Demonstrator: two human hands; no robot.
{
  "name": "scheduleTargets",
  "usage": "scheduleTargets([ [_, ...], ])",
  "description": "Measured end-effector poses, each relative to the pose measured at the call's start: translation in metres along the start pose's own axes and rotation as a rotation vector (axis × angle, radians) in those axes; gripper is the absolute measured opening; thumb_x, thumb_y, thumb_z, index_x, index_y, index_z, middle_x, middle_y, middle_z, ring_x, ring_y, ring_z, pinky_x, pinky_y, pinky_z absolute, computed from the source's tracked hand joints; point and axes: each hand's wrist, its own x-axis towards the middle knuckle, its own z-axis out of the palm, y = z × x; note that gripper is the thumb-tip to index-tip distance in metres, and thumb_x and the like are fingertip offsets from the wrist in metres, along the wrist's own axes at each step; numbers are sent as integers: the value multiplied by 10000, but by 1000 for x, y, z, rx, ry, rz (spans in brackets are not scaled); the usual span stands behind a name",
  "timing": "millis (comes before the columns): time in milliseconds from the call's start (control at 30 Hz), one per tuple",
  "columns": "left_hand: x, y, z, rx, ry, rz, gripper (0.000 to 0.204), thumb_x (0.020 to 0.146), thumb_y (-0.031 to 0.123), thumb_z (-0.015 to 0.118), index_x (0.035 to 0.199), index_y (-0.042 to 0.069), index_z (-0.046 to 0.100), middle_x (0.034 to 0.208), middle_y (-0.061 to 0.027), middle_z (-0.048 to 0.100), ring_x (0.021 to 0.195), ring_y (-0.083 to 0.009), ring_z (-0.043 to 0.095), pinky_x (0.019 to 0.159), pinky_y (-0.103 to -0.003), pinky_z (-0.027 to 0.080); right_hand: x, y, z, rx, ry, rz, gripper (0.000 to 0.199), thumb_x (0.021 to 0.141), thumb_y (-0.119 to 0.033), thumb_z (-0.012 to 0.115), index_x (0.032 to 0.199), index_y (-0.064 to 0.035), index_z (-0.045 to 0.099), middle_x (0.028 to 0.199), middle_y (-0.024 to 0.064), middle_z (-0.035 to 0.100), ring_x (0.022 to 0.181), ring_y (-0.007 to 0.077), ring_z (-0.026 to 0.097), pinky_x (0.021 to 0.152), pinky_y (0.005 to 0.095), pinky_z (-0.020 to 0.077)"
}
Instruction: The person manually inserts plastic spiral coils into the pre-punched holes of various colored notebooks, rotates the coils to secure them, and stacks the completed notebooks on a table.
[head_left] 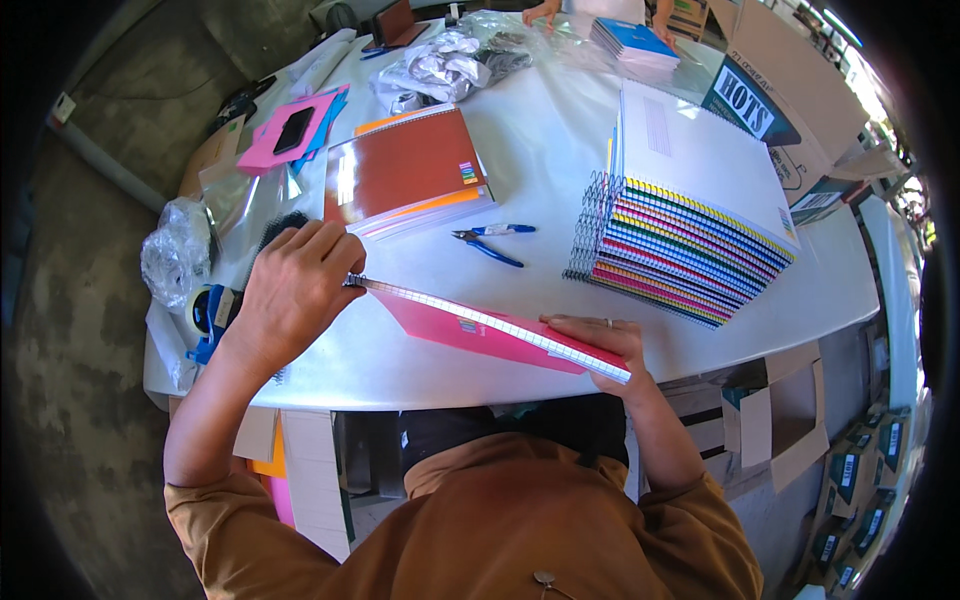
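A notebook with a pink cover (480, 342) is held tilted on edge above the near side of the table, its white page edge with a row of holes facing up. My right hand (605, 345) grips its right end, thumb and fingers on either side. At the opposite corner my left hand (300, 275) is closed, its fingers pinching the dark end of a spiral coil (354, 281); most of the coil is hidden. Blue-handled cutting pliers (490, 243) lie on the table beyond the notebook.
To the right rises a tall stack of spiral notebooks (690, 250). A brown-covered pile (405, 165) lies left of centre. A tape dispenser (210, 320) sits at the left edge, and an open carton (790, 110) stands far right. Another person's hand (542, 14) shows across the table.
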Motion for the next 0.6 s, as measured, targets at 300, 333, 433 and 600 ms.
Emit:
scheduleTargets([
  [300,-1,6,13,112,306,136,265,644,91,749,841,52,576,887,-70,585,890,-262,566,788,-388,445,-4,-1,4,7,-3,-24,356,754,-91,658,1103,-26,629,1100,139,631,1014,262,620,875,311,490],
  [333,-4,4,16,89,458,194,264,625,102,759,790,60,556,833,-51,569,846,-247,563,745,-380,444,-3,-2,4,-12,-7,-34,351,759,-91,652,1103,-24,629,1099,140,632,1011,264,621,872,312,492],
  [433,-5,-3,11,36,199,114,298,633,113,755,862,62,571,888,-54,583,868,-239,568,761,-364,444,-1,-2,4,-33,-15,-54,345,764,-93,643,1101,-19,629,1094,145,633,1002,269,625,869,313,494],
  [600,-6,-8,17,-14,242,274,310,608,146,767,811,77,543,837,-51,558,841,-228,572,767,-344,430,-4,-3,5,-64,4,-57,360,808,-236,607,1077,2,630,1067,176,636,973,285,635,853,320,501],
])
